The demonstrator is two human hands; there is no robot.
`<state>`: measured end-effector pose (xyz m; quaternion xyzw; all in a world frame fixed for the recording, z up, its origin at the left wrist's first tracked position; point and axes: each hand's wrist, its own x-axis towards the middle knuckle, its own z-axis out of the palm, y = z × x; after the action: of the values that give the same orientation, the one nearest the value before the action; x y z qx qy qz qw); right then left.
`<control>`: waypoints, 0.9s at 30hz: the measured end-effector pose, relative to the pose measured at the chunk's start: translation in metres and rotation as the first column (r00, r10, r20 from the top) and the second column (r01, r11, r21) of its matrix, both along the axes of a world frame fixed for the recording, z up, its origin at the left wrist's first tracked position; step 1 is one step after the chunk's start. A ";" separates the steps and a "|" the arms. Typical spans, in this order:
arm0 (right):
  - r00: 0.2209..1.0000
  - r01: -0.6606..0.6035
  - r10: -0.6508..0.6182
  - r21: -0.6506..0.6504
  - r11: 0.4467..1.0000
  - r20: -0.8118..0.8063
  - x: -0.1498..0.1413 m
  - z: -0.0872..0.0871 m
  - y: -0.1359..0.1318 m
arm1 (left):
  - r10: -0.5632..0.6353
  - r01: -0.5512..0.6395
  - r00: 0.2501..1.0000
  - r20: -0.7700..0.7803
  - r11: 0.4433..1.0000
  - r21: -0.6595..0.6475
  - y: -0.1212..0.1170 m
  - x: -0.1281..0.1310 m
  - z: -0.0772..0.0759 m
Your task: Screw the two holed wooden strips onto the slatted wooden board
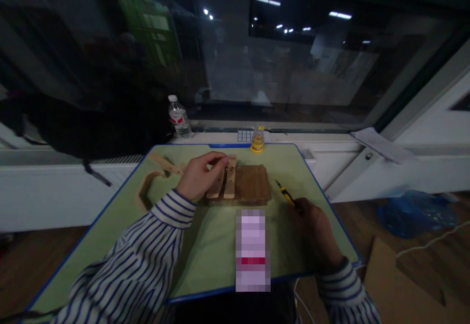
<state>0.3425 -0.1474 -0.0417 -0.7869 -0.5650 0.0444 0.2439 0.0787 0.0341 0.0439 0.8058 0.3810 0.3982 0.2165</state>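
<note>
My left hand [201,174] has thumb and fingers pinched together at the upper part of a narrow wooden strip [229,184]; whatever is between the fingertips is too small to make out. This strip lies across a brown wooden board [254,184], and dark spots like holes or screws show on it. A second wooden strip [215,189] lies just left of it, partly under my hand. To the right of the board, my right hand [315,223] is closed around a yellow and black screwdriver [285,193], its tip pointing up and left toward the board.
On the green, blue-edged table [209,255] are a curved wooden piece [145,189], a light wooden piece [165,163], a small yellow-labelled bottle [257,141] and a pixelated item [253,236]. A water bottle [179,118] stands on the windowsill behind.
</note>
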 end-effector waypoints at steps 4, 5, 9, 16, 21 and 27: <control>0.999 0.000 0.004 0.064 0.998 -0.054 0.003 0.008 0.000 | -0.018 0.017 0.999 0.038 1.000 0.018 0.016 -0.008 0.014; 0.998 0.002 0.003 0.081 0.997 -0.064 0.004 0.011 0.000 | -0.018 0.018 0.997 0.076 1.000 0.004 0.020 -0.010 0.018; 0.994 0.012 0.005 0.156 0.988 -0.108 0.003 0.026 0.003 | 0.010 0.007 0.956 0.292 0.998 -0.056 0.035 -0.017 0.032; 0.974 0.016 0.056 0.314 0.949 -0.220 -0.007 0.062 0.030 | -0.103 0.141 0.890 0.445 0.989 -0.053 0.053 -0.011 0.063; 0.971 -0.026 0.106 0.351 0.936 -0.213 -0.016 0.105 0.061 | -0.190 0.236 0.878 0.438 0.970 -0.051 0.052 0.002 0.068; 0.969 -0.156 0.219 0.405 0.901 -0.116 -0.031 0.154 0.087 | -0.369 0.370 0.929 0.030 0.925 -0.090 0.039 -0.018 0.046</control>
<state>0.3118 -0.0600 0.1119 -0.6576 -0.6145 0.0158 0.4356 0.0605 0.0731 0.0896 0.8495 0.2395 0.3369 0.3279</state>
